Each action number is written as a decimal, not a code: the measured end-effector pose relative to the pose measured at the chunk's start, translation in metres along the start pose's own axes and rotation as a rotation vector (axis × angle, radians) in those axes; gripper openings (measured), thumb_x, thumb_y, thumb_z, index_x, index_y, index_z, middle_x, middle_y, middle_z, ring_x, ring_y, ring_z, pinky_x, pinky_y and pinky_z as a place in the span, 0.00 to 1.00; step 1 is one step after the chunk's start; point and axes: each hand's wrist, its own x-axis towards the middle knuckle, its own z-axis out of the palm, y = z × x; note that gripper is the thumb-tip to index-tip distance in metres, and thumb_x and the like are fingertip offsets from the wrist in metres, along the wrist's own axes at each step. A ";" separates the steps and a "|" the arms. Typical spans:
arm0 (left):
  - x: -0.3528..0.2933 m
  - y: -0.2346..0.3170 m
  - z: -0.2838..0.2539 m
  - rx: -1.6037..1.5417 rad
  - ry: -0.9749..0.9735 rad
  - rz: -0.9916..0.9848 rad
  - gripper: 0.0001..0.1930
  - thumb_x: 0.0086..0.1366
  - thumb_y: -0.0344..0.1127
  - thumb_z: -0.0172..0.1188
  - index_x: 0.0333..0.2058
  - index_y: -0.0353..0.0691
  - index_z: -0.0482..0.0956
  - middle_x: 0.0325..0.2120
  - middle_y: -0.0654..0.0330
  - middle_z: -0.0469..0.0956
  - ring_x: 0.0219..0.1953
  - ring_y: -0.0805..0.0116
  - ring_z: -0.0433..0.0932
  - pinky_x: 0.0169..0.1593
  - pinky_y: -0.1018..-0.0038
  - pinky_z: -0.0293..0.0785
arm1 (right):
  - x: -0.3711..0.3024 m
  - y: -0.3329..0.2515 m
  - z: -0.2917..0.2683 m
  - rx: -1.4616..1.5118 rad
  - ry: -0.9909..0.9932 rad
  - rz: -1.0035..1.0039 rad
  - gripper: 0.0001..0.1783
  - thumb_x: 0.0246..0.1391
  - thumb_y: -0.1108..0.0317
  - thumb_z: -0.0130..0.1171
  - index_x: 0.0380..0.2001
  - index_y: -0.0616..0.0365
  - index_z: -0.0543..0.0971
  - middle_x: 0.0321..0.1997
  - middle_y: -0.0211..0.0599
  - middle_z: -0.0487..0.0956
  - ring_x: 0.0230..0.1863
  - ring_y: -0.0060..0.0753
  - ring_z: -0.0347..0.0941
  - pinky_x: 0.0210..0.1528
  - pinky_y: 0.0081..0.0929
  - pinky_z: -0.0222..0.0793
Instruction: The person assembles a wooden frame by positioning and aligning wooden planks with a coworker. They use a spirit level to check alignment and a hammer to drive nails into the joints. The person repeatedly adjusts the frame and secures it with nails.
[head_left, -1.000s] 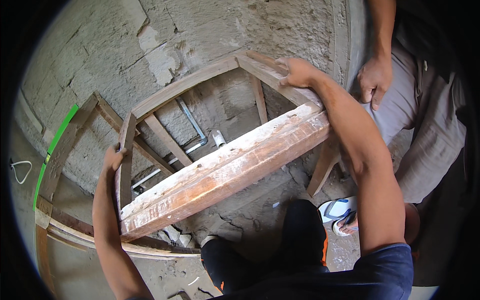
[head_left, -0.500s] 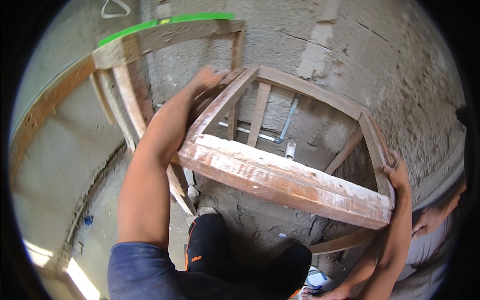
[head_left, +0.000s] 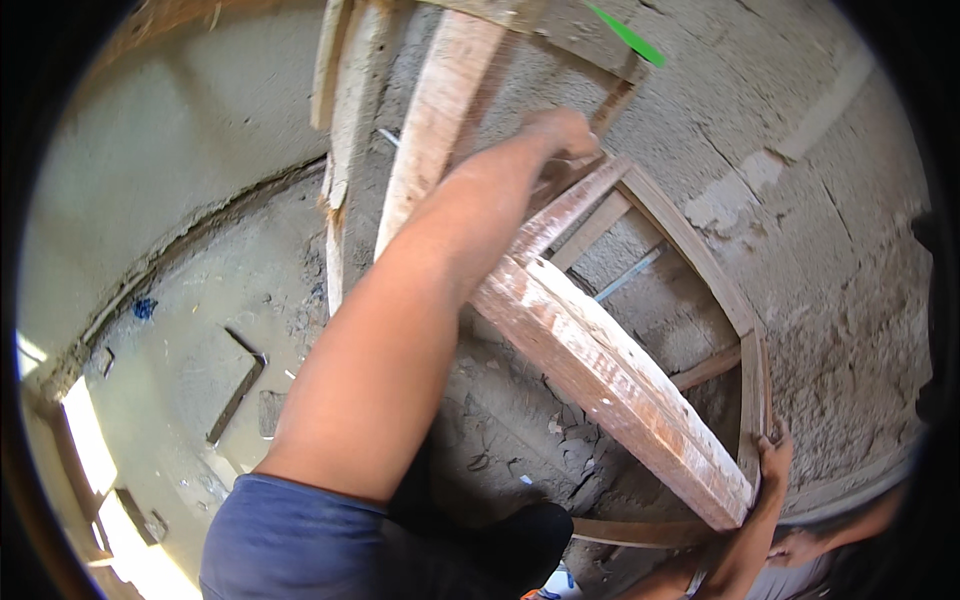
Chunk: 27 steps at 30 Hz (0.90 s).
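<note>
Across the middle of the head view stands a wooden frame of rough timber, its near beam smeared with whitish mortar. My left hand reaches forward and is closed round the frame's far left side; the fingertips are partly hidden. At the frame's right end, my right hand grips the outer edge of the side rail. Inside the frame, slanting wooden braces show. Close by my left forearm stands a thick upright timber of another wooden structure.
A green spirit level rests at the top, partly hidden. Behind is a rough plastered wall. Another person's hand is at the lower right. Rubble lies under the frame; a wet grey floor spreads left, with a brick-like slab.
The view has turned and shifted left, so the frame appears steeper and farther right. Both my hands keep their hold on it. More of the wet floor shows at left.
</note>
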 end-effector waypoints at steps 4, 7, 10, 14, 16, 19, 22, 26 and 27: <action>-0.015 0.005 -0.007 0.037 -0.075 -0.044 0.25 0.62 0.41 0.60 0.57 0.44 0.86 0.56 0.50 0.84 0.59 0.55 0.84 0.61 0.60 0.78 | 0.000 -0.004 0.002 -0.004 -0.037 -0.089 0.41 0.48 0.80 0.52 0.71 0.72 0.66 0.47 0.43 0.84 0.42 0.31 0.82 0.48 0.26 0.78; -0.017 0.007 -0.008 0.046 -0.082 -0.050 0.25 0.60 0.39 0.62 0.57 0.44 0.86 0.56 0.50 0.85 0.59 0.56 0.84 0.61 0.61 0.78 | -0.003 -0.009 0.003 0.017 -0.037 -0.062 0.41 0.48 0.80 0.52 0.70 0.72 0.66 0.47 0.43 0.84 0.41 0.30 0.82 0.48 0.25 0.78; -0.014 0.011 -0.004 0.066 -0.101 0.001 0.25 0.60 0.38 0.63 0.57 0.43 0.86 0.56 0.50 0.85 0.59 0.56 0.84 0.60 0.60 0.79 | -0.004 -0.011 0.003 -0.027 -0.018 -0.043 0.40 0.49 0.79 0.53 0.70 0.71 0.67 0.47 0.42 0.84 0.42 0.30 0.81 0.49 0.26 0.77; -0.014 0.020 0.004 0.139 -0.160 0.080 0.24 0.60 0.37 0.63 0.56 0.41 0.87 0.57 0.48 0.84 0.59 0.53 0.84 0.60 0.57 0.79 | -0.004 -0.007 0.001 0.030 -0.047 -0.023 0.39 0.51 0.78 0.55 0.70 0.68 0.67 0.49 0.43 0.83 0.46 0.33 0.81 0.51 0.32 0.78; -0.014 0.026 0.010 0.205 -0.175 0.163 0.24 0.61 0.37 0.62 0.57 0.39 0.85 0.55 0.46 0.85 0.57 0.48 0.84 0.60 0.54 0.79 | -0.004 -0.004 0.000 -0.109 -0.010 -0.045 0.41 0.51 0.74 0.62 0.71 0.67 0.68 0.54 0.48 0.83 0.53 0.38 0.81 0.54 0.35 0.78; -0.014 0.035 0.017 0.301 -0.153 0.283 0.28 0.67 0.45 0.55 0.63 0.41 0.80 0.55 0.39 0.83 0.57 0.42 0.83 0.60 0.51 0.79 | -0.001 -0.003 0.000 -0.554 0.157 -0.159 0.43 0.46 0.64 0.71 0.67 0.65 0.74 0.58 0.51 0.82 0.56 0.41 0.81 0.59 0.38 0.77; -0.012 0.038 0.023 0.297 -0.091 0.228 0.39 0.64 0.66 0.61 0.42 0.24 0.86 0.42 0.31 0.85 0.47 0.35 0.85 0.52 0.51 0.79 | -0.005 -0.007 0.001 -0.396 0.114 0.010 0.42 0.47 0.68 0.71 0.68 0.63 0.72 0.45 0.44 0.87 0.46 0.37 0.84 0.49 0.35 0.79; -0.007 0.029 0.035 0.282 -0.156 0.211 0.45 0.60 0.71 0.65 0.45 0.20 0.84 0.45 0.26 0.83 0.52 0.34 0.84 0.55 0.52 0.78 | -0.010 -0.018 0.005 -0.462 0.162 -0.023 0.43 0.46 0.65 0.72 0.68 0.58 0.73 0.44 0.50 0.88 0.45 0.44 0.86 0.51 0.37 0.78; -0.005 0.027 0.037 0.299 -0.163 0.181 0.47 0.59 0.72 0.65 0.45 0.20 0.84 0.45 0.25 0.82 0.52 0.34 0.84 0.55 0.52 0.78 | -0.011 -0.022 0.004 -0.478 0.165 -0.005 0.43 0.46 0.64 0.72 0.68 0.56 0.73 0.46 0.53 0.88 0.46 0.45 0.86 0.52 0.37 0.78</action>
